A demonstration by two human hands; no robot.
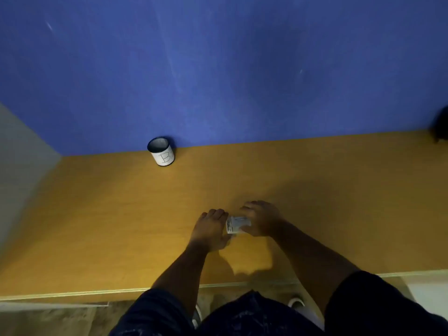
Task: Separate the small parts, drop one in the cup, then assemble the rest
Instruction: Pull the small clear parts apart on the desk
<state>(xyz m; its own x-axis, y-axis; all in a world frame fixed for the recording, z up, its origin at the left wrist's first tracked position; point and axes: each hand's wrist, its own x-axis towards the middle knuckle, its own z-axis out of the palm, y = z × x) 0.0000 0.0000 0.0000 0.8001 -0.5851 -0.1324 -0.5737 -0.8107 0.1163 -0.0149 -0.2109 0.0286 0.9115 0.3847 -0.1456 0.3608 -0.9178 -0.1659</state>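
My left hand and right hand both pinch the small part over the table. The cup stands far off.

The worktop is orange-brown wood grain with a pale front edge. A blue wall rises directly behind it. A grey wall adjoins on the left. The floor below the front edge is mottled beige. Lighting is dim; shadows fall on the worktop.

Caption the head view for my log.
Both hands, left and right, grip a small grey part over the desk; cup behind.
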